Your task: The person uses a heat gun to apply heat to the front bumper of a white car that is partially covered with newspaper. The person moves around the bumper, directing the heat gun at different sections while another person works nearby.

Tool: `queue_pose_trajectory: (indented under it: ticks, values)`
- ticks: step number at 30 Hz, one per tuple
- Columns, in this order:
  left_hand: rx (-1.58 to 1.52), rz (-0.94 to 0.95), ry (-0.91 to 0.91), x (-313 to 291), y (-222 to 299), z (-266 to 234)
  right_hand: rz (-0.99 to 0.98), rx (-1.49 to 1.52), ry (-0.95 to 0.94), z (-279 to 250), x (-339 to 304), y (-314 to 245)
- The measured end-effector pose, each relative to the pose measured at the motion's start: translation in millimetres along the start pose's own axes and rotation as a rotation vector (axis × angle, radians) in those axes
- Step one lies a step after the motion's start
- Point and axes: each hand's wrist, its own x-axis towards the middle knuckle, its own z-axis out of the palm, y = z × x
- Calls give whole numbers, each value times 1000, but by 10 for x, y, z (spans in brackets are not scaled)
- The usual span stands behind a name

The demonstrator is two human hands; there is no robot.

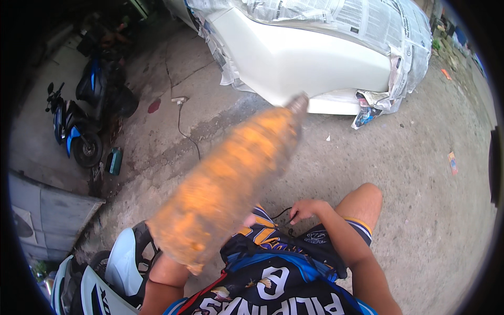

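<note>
A large bottle-shaped thing, orange with brownish bands, fills the middle of the view, close up and blurred. Its narrow greyish neck points to the upper right. My left forearm runs up behind its lower end. Of my left hand only a blurred pinkish bit shows at the thing's right edge, so I cannot tell whether it holds anything. Over my lap, my right hand is closed on a thin black cord, which loops leftward toward the left hand.
Ahead stands a white car, partly masked with newspaper. A power strip with a trailing cable lies on the concrete floor. Motorbikes and a teal jug stand at the left; pale blue fairings are beside my left arm.
</note>
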Motion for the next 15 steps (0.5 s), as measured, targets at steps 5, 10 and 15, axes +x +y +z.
queue_pose_trajectory:
  ticks: [5,10,15]
  values:
    - [-250,-131,55,103,-116,-29,92,64,-3,-95,-86,-101]
    - [-606,-19,375,820,-232,-415,-58,119,61,-51,31,-55]
    - [-642,-45,261,849,-222,-537,-50,94,111,-4,62,20]
